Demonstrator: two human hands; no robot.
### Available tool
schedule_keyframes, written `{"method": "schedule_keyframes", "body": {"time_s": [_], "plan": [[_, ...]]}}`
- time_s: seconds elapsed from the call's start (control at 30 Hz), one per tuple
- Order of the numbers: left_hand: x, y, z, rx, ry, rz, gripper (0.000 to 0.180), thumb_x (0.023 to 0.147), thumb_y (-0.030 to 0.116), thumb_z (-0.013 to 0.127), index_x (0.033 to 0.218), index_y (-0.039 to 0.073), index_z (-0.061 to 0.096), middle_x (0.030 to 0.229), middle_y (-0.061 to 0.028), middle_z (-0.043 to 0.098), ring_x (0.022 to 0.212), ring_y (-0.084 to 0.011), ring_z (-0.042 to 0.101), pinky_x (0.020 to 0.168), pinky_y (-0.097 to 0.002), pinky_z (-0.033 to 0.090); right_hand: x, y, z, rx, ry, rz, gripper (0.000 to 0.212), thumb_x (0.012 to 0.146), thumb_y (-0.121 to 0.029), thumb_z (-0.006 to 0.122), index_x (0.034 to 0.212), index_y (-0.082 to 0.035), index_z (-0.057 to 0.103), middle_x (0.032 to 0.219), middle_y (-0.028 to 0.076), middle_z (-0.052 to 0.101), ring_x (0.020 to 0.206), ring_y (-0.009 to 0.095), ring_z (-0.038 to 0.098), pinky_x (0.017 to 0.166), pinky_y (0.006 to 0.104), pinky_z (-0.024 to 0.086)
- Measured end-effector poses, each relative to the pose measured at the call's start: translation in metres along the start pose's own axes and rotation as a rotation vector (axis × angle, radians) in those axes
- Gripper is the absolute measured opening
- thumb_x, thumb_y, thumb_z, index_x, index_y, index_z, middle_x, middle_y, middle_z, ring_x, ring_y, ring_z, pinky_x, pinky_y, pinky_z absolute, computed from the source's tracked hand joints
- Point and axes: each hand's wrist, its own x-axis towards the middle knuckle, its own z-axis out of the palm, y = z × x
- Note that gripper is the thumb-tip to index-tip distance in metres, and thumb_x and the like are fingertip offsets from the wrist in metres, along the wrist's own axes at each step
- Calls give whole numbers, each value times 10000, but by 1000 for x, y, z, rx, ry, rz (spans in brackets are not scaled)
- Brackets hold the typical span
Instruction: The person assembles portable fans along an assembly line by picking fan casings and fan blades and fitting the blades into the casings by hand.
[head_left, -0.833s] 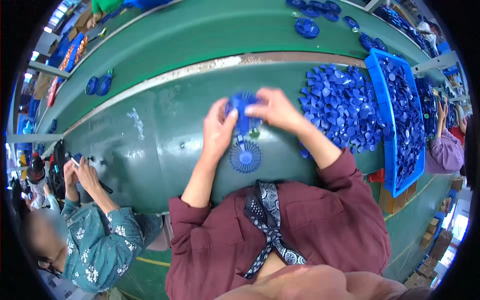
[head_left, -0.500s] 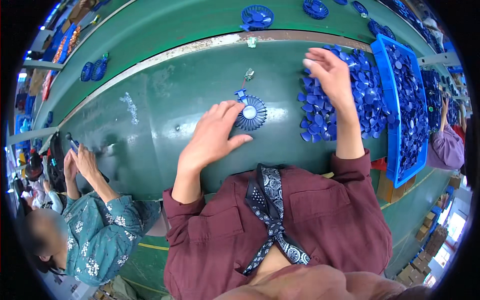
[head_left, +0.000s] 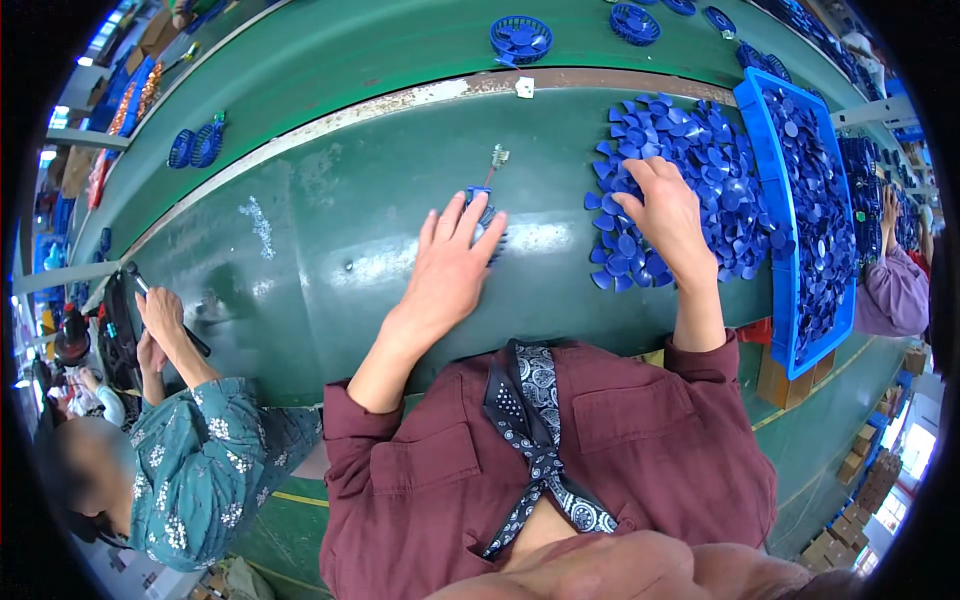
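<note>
My left hand (head_left: 447, 265) lies over a blue round fan housing (head_left: 488, 214) on the green table, with its fingers spread across it. Most of the housing is hidden underneath; bits of blue show between and beside the fingers. From its top a thin wire runs to a small circuit board (head_left: 500, 156). To the right, my right hand (head_left: 668, 215) is at the left part of a heap of blue fan blades (head_left: 720, 170). Its fingers are bent, with a gap between thumb and forefinger, and I see nothing held.
A blue tray (head_left: 783, 260) full of fan blades stands right of the heap. Beyond the table's worn raised edge (head_left: 420, 97), a green belt (head_left: 370, 60) carries blue fan parts (head_left: 521, 40). At left, a co-worker in a floral sleeve (head_left: 215, 420) handles a dark tool (head_left: 140, 280).
My left hand has moved right and up, covering the housing. My right hand has come down from the heap's far edge toward its near left part. The co-worker's hands have shifted.
</note>
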Motion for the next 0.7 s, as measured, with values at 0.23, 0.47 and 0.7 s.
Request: {"method": "schedule_keyframes", "body": {"time_s": [0.23,0.47,0.7], "plan": [[-15,-31,-22,-131,262,-121,297,771,33,608,1065,49,642,1294,-167,538,1238,-386,459,1011,-496,377,1,6,3,25,-33,25,359,765,-169,731,1085,-37,633,967,140,632,933,337,605,784,402,501],[-3,-6,4,-31,255,-270,722,733,363,759,1297,14,475,1336,-236,456,1227,-411,436,1003,-492,372,21,-23,21,239,65,-179,296,777,-100,721,1039,4,632,897,158,642,818,309,628,728,370,505],[0,-27,9,-179,164,-182,664,690,209,780,1280,70,508,1371,-194,441,1288,-394,387,1041,-489,351,25,-71,25,358,-129,-267,304,758,-95,732,1031,0,637,907,147,637,872,324,612,752,386,494]]}}
